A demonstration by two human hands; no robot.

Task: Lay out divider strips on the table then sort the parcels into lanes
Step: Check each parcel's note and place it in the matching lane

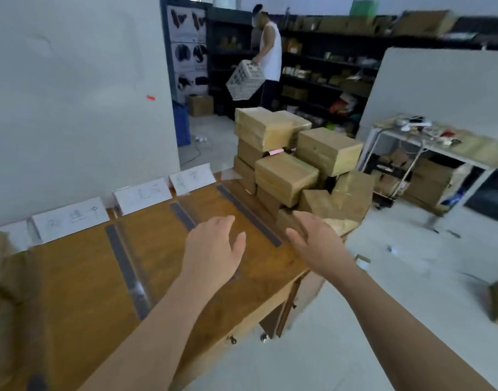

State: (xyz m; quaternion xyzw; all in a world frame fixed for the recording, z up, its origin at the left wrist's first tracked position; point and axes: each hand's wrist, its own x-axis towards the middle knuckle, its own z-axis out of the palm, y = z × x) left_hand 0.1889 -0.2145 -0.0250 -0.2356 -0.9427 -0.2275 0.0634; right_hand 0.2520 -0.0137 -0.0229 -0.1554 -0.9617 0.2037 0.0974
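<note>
Parcels (287,176) just beyond both hands' spread, empty fingers (228,221).

White walls (73,80), pale floor (383,306), dark stocked shelving (326,57) behind, a cluttered white trolley (405,153) right.

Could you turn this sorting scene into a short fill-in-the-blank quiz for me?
1. The brown parcels are piled at the table's far ____ end.
2. The paper labels stand along the table edge next to the ____.
3. Both hands, left hand and right hand, are open and hold ____.
4. In the background, a person carries a white ____.

Missing words: right; wall; nothing; basket
</note>
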